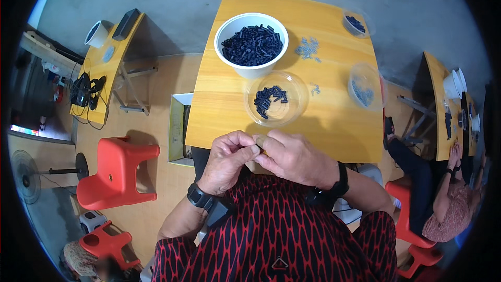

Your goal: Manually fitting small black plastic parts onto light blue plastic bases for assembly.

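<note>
By the yellow table (pixel 339 138), left hand (pixel 225 161) and right hand (pixel 298 159) pinch a small dark piece (pixel 261 149), its long axis hidden by fingers.

A yellow wood-topped table (pixel 214 117) with pale grain bears everything here. From its middle, a white round tub (pixel 254 71) stands at ten o'clock, and a shallow clear dish (pixel 296 102) sits just beside it, toward seven. Loose small clear pieces (pixel 308 48) lie scattered at one o'clock, a smaller cluster (pixel 315 89) at four. Clear tubs stand near the edge at two (pixel 368 26) and three (pixel 368 73).
</note>
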The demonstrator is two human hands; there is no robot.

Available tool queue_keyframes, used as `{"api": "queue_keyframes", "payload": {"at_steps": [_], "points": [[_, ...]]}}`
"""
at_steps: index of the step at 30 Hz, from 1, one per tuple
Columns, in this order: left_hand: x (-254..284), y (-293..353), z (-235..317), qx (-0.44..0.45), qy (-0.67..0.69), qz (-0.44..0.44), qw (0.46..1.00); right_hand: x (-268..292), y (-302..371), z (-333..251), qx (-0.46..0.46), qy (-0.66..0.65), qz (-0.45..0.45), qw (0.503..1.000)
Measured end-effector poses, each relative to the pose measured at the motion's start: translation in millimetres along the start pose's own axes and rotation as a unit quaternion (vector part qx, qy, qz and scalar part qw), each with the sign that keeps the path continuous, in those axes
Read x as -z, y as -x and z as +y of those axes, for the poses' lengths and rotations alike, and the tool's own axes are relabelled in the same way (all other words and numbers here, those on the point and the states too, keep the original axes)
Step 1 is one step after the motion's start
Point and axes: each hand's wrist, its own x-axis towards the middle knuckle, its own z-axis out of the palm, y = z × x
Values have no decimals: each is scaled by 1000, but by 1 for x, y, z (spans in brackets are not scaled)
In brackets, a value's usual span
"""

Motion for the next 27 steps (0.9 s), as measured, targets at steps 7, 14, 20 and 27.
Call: {"api": "queue_keyframes", "payload": {"at_steps": [7, 14, 20, 27], "points": [[119, -5, 18, -243, -78, 311, 915, 34, -26, 57, -76, 260, -42, 962], [243, 2, -21, -91, -22, 477, 874, 24, -53, 74, 21, 313, -157, 937], [239, 0, -35, -82, -10, 485, 871, 12, -70, 80, -65, 378, -329, 863], [168, -3, 2, -270, -79, 464, 840, 27, -59, 60, -54, 149, -104, 982]]}}
